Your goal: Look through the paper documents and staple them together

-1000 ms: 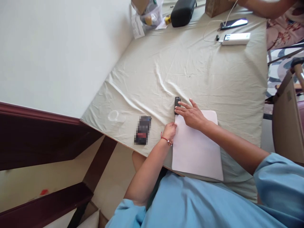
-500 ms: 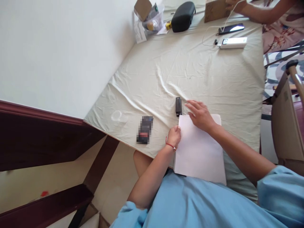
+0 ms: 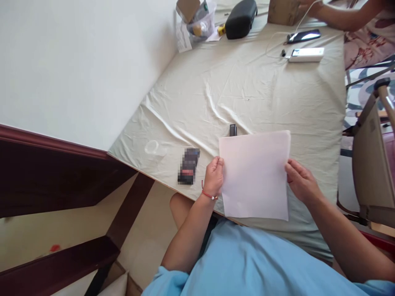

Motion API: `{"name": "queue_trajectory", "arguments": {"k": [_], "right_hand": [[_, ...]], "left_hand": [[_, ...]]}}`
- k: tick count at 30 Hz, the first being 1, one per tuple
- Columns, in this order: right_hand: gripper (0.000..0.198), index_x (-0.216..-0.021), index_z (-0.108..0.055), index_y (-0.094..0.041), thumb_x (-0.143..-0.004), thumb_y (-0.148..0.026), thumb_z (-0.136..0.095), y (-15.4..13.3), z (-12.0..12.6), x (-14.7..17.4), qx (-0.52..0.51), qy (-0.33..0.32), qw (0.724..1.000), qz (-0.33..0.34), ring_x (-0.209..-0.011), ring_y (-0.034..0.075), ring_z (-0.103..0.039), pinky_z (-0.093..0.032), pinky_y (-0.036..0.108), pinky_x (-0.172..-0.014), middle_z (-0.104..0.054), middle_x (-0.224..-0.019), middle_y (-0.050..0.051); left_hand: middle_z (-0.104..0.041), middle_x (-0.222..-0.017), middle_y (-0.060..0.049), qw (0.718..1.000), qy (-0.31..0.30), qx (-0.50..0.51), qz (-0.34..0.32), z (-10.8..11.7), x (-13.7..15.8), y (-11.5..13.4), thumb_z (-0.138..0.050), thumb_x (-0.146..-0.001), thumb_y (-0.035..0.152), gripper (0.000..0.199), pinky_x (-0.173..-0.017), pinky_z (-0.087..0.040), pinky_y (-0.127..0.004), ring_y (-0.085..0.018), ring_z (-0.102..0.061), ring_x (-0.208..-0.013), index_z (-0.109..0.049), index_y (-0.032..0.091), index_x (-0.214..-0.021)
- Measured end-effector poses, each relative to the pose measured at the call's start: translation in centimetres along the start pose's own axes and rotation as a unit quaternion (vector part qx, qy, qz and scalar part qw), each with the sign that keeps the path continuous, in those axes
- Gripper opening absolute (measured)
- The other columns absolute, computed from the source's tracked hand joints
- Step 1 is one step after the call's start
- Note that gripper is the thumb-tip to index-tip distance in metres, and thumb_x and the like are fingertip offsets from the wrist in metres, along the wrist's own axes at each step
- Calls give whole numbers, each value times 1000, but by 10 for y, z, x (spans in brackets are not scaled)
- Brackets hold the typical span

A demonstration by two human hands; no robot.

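Observation:
A stack of blank white paper is held up at the near edge of the table, in front of my blue shirt. My left hand, with a red string bracelet at the wrist, pinches its left edge. On the opposite edge, my right hand grips it between thumb and fingers. Just beyond the top edge of the paper lies a small black device, its lower part hidden by the sheets. To the left of my left hand is a dark, pixelated phone-like object.
Toward the back stand a plastic tub of odds and ends, a black case and a cardboard box. A white power bank and a phone lie near another person's arm. A chair stands right.
The paper has been lifted and turned straighter, now covering part of the small black device. My right hand has moved from the top of the paper to its right edge and closed on it.

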State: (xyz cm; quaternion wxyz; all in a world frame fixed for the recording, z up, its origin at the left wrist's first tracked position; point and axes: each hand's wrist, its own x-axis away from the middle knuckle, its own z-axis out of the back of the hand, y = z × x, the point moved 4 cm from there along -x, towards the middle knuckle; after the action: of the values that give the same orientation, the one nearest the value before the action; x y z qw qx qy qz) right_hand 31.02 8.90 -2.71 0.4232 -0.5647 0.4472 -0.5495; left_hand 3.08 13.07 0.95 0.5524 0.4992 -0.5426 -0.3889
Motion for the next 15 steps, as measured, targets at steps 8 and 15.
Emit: {"name": "queue_trajectory", "arguments": {"k": [8, 15], "right_hand": [[34, -87, -65, -26, -88, -60, -67, -36, -43, -41, -5, 2, 1000, -19, -65, 18, -58, -48, 29, -58, -67, -76, -1], [37, -93, -63, -23, -84, -58, -67, -30, -73, -60, -45, -98, 990, -88, -69, 17, -60, -50, 29, -64, -69, -83, 0]], "left_hand": [[-74, -90, -3, 991, 72, 87, 73, 32, 24, -19, -85, -73, 55, 44, -93, -53, -31, -19, -68, -92, -67, 18, -89], [-79, -110, -8, 996, 56, 11, 65, 56, 75, -11, -75, -86, 54, 43, -96, -53, -35, -24, -71, -103, -77, 21, -113]]}}
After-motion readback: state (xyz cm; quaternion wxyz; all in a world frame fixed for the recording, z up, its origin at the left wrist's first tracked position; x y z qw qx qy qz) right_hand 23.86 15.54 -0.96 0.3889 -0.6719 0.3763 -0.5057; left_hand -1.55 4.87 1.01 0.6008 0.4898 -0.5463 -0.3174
